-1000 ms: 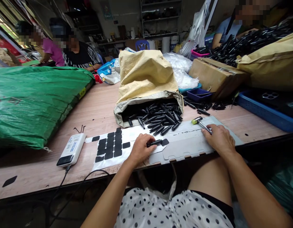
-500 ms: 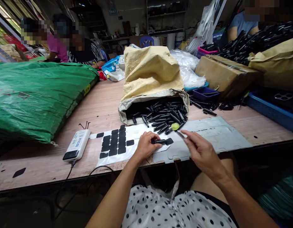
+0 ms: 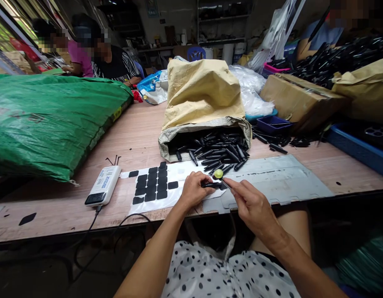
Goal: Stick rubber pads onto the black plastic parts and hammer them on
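Note:
My left hand point(image 3: 193, 188) is closed around a slim black plastic tube point(image 3: 211, 185), which lies low over the front of the work surface and points right. My right hand point(image 3: 251, 200) pinches a thin grey stick-like tool point(image 3: 226, 182). Just beyond the tool's tip is a round yellow-green piece point(image 3: 218, 174); I cannot tell whether it is fixed to the tool. Left of my hands, a white sheet point(image 3: 175, 198) carries several black rounded-square stickers point(image 3: 152, 188). More black tubes point(image 3: 224, 151) spill from the yellow sack point(image 3: 203, 91) ahead of my hands.
A white power bank point(image 3: 103, 185) with a cable lies left of the sheet. A large green sack point(image 3: 54, 120) fills the left side. Grey board point(image 3: 278, 182) extends rightward. Cardboard box point(image 3: 303, 97) and blue tray point(image 3: 355, 142) stand at right. Other people sit across the table.
My right hand has moved left with the tool, bringing its tip to the black tube's right end. The yellow-green piece has shifted left with it. My left hand keeps its hold.

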A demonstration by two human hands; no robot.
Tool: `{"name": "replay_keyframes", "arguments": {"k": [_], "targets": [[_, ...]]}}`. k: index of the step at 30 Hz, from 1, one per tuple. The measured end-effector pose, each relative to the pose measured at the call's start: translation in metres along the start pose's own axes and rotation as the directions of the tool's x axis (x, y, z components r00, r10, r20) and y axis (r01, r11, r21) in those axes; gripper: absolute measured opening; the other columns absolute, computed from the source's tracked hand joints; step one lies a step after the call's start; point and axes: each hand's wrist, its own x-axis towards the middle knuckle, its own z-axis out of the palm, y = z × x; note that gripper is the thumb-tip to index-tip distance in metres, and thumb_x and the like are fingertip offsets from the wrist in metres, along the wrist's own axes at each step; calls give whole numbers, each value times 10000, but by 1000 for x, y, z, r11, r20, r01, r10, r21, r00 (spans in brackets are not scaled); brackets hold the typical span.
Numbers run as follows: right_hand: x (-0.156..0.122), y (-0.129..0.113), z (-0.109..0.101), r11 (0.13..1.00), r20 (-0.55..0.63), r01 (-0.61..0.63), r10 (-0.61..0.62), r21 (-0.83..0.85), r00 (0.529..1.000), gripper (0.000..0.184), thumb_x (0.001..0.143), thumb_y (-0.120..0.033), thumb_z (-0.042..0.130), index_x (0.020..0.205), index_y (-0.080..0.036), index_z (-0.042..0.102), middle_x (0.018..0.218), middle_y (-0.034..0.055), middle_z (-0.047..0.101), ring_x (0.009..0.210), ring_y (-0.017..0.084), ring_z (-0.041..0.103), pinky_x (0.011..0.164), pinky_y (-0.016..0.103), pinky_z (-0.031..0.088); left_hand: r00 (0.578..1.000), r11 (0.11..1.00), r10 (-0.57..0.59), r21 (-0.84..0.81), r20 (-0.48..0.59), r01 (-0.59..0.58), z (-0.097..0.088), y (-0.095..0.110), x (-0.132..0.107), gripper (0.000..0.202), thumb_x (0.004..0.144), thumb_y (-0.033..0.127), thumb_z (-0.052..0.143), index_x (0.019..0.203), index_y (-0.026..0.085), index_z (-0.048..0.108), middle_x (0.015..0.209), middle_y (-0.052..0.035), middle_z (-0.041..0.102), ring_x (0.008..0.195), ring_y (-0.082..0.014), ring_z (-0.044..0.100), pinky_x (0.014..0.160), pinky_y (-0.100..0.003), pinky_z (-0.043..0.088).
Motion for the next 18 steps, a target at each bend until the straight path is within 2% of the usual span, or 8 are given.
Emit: {"name": "replay_keyframes", "arguments": {"k": [2,6,8,10,12,15,18], "targets": [[-2,1,-2,1000,-15,-18,18,7,1000,460,1010,-200,433,1436,-315,564,958,61,641,837,198,648,825,334,546,1000,1000,5,-7,-4,-5,1,-2,0,211,695,188,850,871,240,746,898,7,715,960,-218,571,843,-337,444],[-5,4,-3,999,41,-39,40,-15,998,432,1018,-217,416,1398,-315,597,939,53,646,826,200,647,793,332,537,1000,1000,7,13,-23,-6,1,-1,-1,189,703,191,831,864,231,741,886,2,712,928,-217,568,827,-343,446],[-3,9,-9,999,-31,-51,50,-16,998,406,1018,-252,436,1381,-300,611,985,63,665,876,211,654,820,342,532,1000,999,18,27,-21,-17,1,0,-3,175,714,198,814,868,232,739,882,-2,710,918,-221,568,825,-350,448],[2,19,-20,994,-155,-91,82,-56,985,377,1006,-298,473,1344,-277,639,1026,75,681,926,228,656,854,361,522,999,999,33,39,-14,-33,0,0,-4,162,728,202,791,877,237,737,889,-5,710,921,-227,570,830,-360,448],[8,37,-34,969,-263,-190,144,-159,954,360,982,-329,506,1292,-262,674,1018,83,687,910,243,654,821,373,512,999,998,46,43,-14,-45,0,1,-5,160,739,200,776,889,238,736,906,-8,711,934,-231,571,840,-367,446],[13,78,-52,853,-377,-380,241,-356,894,365,934,-328,529,1243,-252,706,1006,108,673,786,243,619,673,371,452,999,998,49,46,-13,-48,-1,0,-6,157,753,206,772,903,237,736,901,-10,704,933,-232,564,841,-370,439],[14,120,-61,770,-444,-450,243,-452,862,360,889,-271,523,1171,-228,744,924,148,636,675,229,549,598,381,363,998,997,57,51,-4,-57,-1,-1,-6,136,772,223,762,904,243,735,889,-10,694,924,-231,559,839,-371,431]]}}
